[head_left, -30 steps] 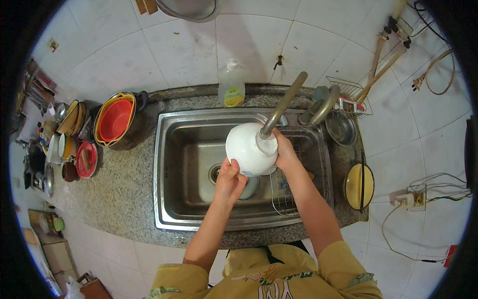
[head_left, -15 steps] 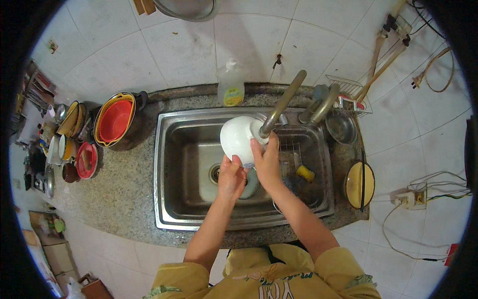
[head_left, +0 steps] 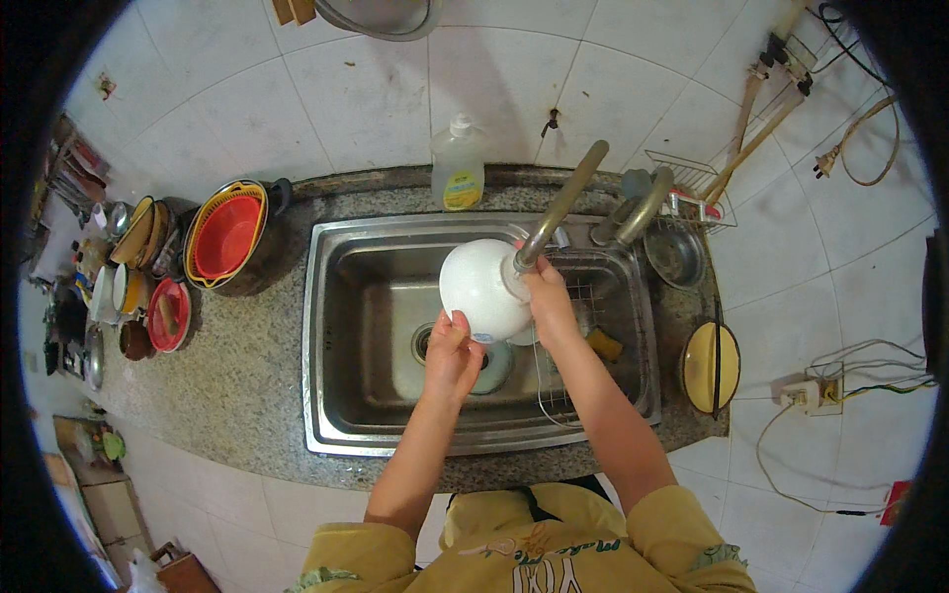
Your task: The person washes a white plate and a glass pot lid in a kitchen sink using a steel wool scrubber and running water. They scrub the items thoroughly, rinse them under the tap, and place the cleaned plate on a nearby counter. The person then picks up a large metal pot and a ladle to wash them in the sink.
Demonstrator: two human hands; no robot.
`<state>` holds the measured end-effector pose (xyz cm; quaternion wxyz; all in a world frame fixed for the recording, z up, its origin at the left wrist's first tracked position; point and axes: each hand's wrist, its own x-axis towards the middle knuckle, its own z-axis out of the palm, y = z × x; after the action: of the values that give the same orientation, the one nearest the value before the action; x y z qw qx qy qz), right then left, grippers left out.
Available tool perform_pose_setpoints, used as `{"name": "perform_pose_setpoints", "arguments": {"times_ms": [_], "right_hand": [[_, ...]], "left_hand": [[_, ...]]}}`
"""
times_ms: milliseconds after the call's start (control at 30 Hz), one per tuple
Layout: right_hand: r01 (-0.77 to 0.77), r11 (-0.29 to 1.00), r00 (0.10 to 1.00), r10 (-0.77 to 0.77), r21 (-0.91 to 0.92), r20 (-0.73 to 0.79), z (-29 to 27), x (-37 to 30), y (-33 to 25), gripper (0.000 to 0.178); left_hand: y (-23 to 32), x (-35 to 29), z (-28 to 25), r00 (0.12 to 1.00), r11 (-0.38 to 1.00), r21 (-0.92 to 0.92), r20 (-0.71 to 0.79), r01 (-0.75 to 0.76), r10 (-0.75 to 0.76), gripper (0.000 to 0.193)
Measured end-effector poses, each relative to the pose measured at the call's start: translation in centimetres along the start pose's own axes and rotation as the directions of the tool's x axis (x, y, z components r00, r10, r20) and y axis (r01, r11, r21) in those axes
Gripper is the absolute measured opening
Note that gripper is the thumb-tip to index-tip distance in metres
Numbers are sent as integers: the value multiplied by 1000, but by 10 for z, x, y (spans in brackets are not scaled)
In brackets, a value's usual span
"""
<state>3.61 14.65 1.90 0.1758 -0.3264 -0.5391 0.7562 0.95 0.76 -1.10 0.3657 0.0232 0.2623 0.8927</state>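
Observation:
A white bowl (head_left: 486, 289) is held over the sink (head_left: 371, 282), tilted so that its rounded outside shows. My left hand (head_left: 454, 358) grips its near left edge, thumb on the outer wall. With fingers wrapped round its right side, my right hand (head_left: 550, 299) holds the bowl close under the end of the metal faucet (head_left: 563, 205). Below the hands a pale round dish (head_left: 491, 372) lies in the sink, partly hidden by the bowl and my left hand. The inside of the bowl is out of sight.
A wire rack (head_left: 556, 400) and a yellow sponge (head_left: 604, 345) are in the sink's right part. Behind the sink stands a clear soap bottle (head_left: 458, 168). A red basin (head_left: 227, 237) sits left; a yellow oval dish (head_left: 711, 368) with dark sticks lies right.
The bowl has turned and shifted slightly nearer, showing more of its base side. My right hand has moved a little right and its grip has changed. My left hand has slid slightly.

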Motion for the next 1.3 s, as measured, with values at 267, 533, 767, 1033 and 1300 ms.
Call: {"name": "perform_pose_setpoints", "arguments": {"times_ms": [267, 533, 767, 1033, 1300], "right_hand": [[24, 1000, 914, -16, -14, 405, -30, -8, -18, 51], [434, 790, 894, -315, -434, 319, -18, -19, -15, 74], [413, 707, 876, -481, -574, 38, 7, -24, -13, 63], [-149, 953, 973, 188, -263, 130, -16, 19, -14, 43], [-329, 909, 938, 284, 257, 197, -29, 11, 9, 28]], "left_hand": [[-2, 3, -18, 999, 983, -183, 48, 24, -15, 42], [-6, 2, -16, 995, 966, -246, 78, 82, -65, 54], [0, 1, 1, 995, 999, 20, 89, 35, -37, 45], [19, -8, -15, 971, 272, 953, 182, -136, -152, 23], [26, -3, 5, 773, -90, 775, 601, -626, -204, 26]]}}
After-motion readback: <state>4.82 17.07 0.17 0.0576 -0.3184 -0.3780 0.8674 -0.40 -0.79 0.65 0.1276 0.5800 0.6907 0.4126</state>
